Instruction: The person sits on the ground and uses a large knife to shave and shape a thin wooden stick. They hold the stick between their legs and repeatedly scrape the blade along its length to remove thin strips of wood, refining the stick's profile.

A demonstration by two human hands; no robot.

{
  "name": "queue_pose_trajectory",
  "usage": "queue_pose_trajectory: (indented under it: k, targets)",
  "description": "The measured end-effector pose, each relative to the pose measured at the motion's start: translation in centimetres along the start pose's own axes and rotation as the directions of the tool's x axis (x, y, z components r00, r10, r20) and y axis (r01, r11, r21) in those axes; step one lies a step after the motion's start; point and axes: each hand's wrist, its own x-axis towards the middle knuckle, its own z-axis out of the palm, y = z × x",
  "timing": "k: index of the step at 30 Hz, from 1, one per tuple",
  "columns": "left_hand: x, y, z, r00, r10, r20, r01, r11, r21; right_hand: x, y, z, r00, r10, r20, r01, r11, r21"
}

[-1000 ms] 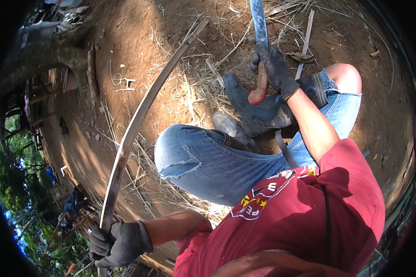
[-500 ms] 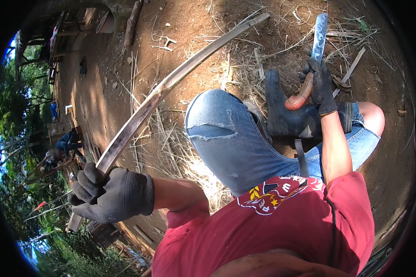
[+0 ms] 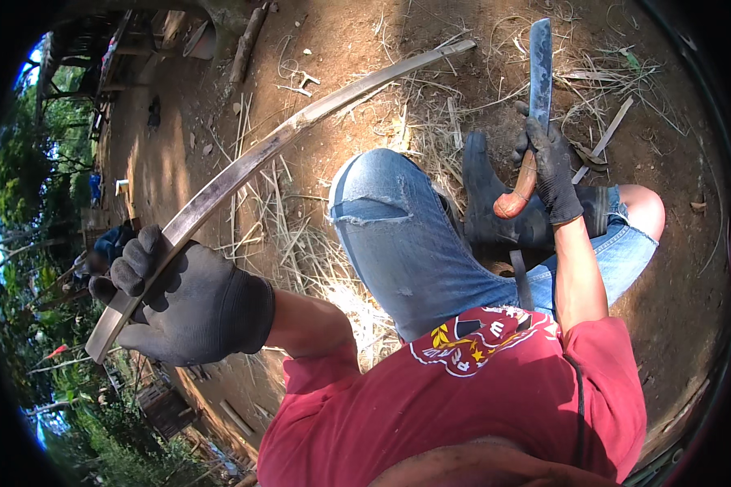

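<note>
A long split strip of bamboo or wood [image 3: 256, 156] slants across the view from lower left to upper middle, brown and worn on its face. My left hand [image 3: 191, 304], in a black glove, is closed round it near its lower end. At the right, my right hand [image 3: 551, 166], gloved too, grips the curved brown handle [image 3: 518, 191] of a machete [image 3: 540, 77]. Its broad grey blade points away from me, above the ground, apart from the strip. Part of the handle is hidden by the fingers.
Pale shavings [image 3: 300, 260] and thin strips litter the brown dirt round my bent knee [image 3: 378, 191] and black rubber boot [image 3: 483, 195]. A loose slat [image 3: 613, 130] lies at the right. Another person [image 3: 110, 247] is at the far left, near greenery. A log [image 3: 249, 45] lies farther off.
My left hand has turned and shifted slightly, so more of the strip's lower end shows beyond it. The machete has moved a little left and stands more upright.
</note>
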Motion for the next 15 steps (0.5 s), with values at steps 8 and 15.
queue_pose_trajectory:
  k: [8,15]
  targets:
    - [1.7,-0.8,1.3,0.977,0.206,0.049,-0.204,0.855,0.476,-1.5,-0.5,-0.8,0.998,0.023,-0.064,-0.017,0.995,0.095]
    - [2.1,-0.5,1.3,0.958,0.224,0.18,-0.286,0.804,0.521,-1.2,-1.0,-1.3,0.998,-0.031,-0.054,0.038,0.991,0.126]
